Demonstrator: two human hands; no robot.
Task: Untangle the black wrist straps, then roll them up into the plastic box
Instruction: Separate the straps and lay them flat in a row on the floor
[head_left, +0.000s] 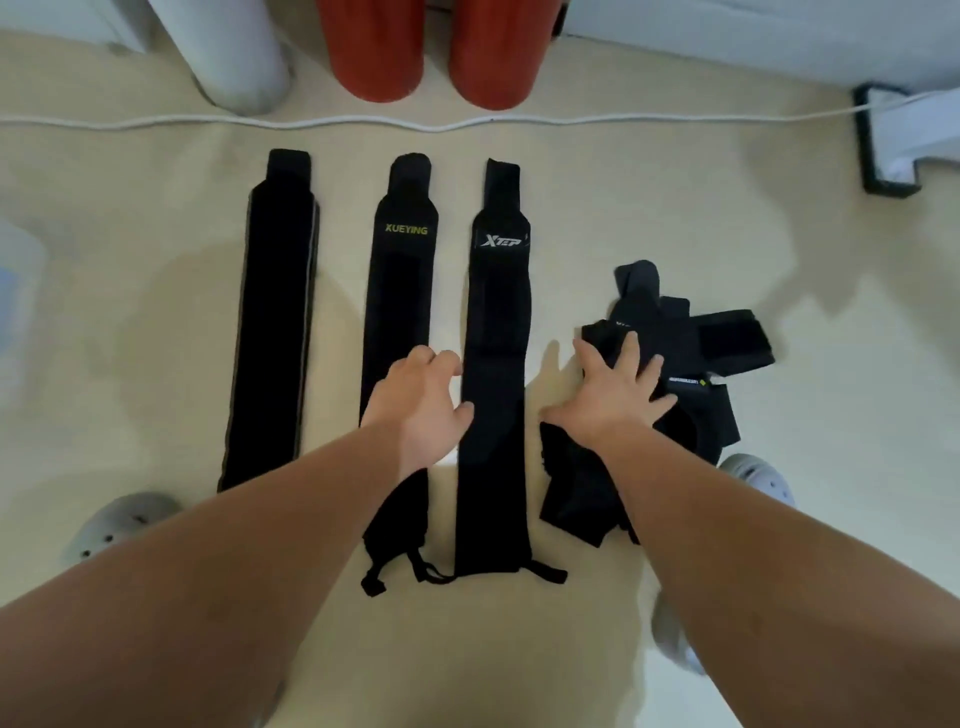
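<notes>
A person crouched over a pale floor (597, 218) sorts black wrist straps. Three lie flat and straight, side by side: a plain wide strap (275, 322) toward the left, one marked XUEYING (400, 280), and one marked XTEP (498, 291), thin loops trailing from the near ends of the last two. To their right sits the tangled pile (717, 343), straps folded and crossed over one another.

The right hand (618, 389) rests on the pile, fingers spread and straight, gripping nothing. The left hand (415, 400) is loosely curled between the two marked straps and appears to hold nothing.

The straps look light, soft and floppy. They will likely cling where fastening patches meet, so a free end is the best place to take hold.

A white cable (467, 124) crosses the far floor before two red cylinders (371, 47); grey shoes (119, 525) flank the work. A blurred clear shape (18, 280) at the left edge may be the plastic box. Nothing blocks the pile.
</notes>
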